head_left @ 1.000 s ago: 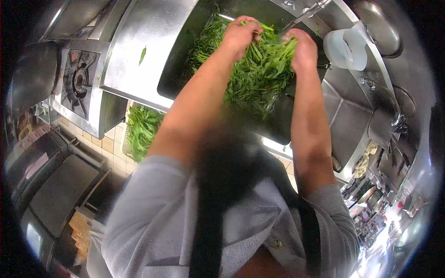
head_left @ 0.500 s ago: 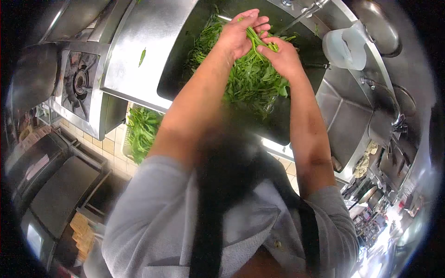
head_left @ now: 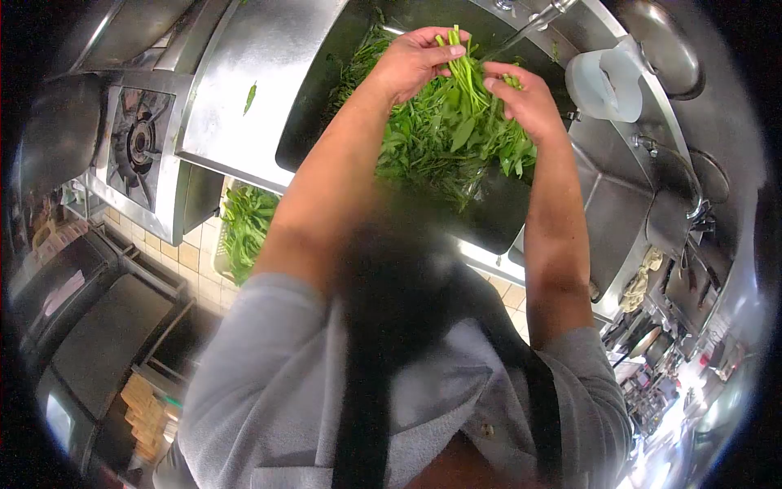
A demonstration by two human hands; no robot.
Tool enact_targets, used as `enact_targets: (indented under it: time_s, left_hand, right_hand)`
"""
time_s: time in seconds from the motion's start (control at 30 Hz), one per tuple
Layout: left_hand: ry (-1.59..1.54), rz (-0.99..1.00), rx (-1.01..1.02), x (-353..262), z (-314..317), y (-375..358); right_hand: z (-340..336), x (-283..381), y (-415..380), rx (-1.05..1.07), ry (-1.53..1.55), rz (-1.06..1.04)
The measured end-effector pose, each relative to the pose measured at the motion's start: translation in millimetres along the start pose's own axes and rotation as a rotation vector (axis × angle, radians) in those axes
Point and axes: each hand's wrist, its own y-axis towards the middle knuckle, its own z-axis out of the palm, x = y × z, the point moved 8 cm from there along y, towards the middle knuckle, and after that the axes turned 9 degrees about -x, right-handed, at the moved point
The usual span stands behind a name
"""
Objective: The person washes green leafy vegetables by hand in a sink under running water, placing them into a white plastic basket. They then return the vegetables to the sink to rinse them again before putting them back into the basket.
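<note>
A big bunch of leafy greens (head_left: 452,134) hangs over a dark sink basin (head_left: 314,122). My left hand (head_left: 411,61) grips the stems at the top of the bunch. My right hand (head_left: 525,98) holds the same bunch on its right side, fingers closed around stems and leaves. More greens (head_left: 362,61) lie in the basin behind the bunch. A tap (head_left: 533,20) pours a thin stream of water just behind my hands.
A white plastic jug (head_left: 603,81) stands on the steel counter at the right. A steel worktop (head_left: 244,73) with one stray leaf lies left of the basin, beside a gas burner (head_left: 138,138). A crate of greens (head_left: 244,228) sits on the tiled floor.
Both hands have lifted the bunch of greens higher out of the basin, and the stems now stick up between my hands. The right hand has shifted to the right.
</note>
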Motion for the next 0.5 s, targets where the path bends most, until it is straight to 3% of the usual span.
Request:
enact_targets:
  time_s: [0.07, 0.2, 0.27, 0.33, 0.5]
  left_hand:
    - [-0.032, 0.003, -0.021, 6, -6, 3]
    - [0.215, 0.055, -0.097, -3, -2, -8]
    - [0.297, 0.07, -0.11, -5, 2, -11]
    - [0.188, 0.045, -0.098, 1, 5, -9]
    - [0.116, 0.028, -0.103, 9, -7, -4]
  right_hand:
    - [-19, 5, 3, -0.176, -0.046, -0.068]
    - [-29, 28, 2, -0.277, -0.109, -0.152]
    - [-19, 35, 1, -0.194, -0.141, -0.144]
    - [1, 32, 2, -0.06, -0.135, -0.126]
    - [15, 19, 11, -0.033, -0.084, -0.165]
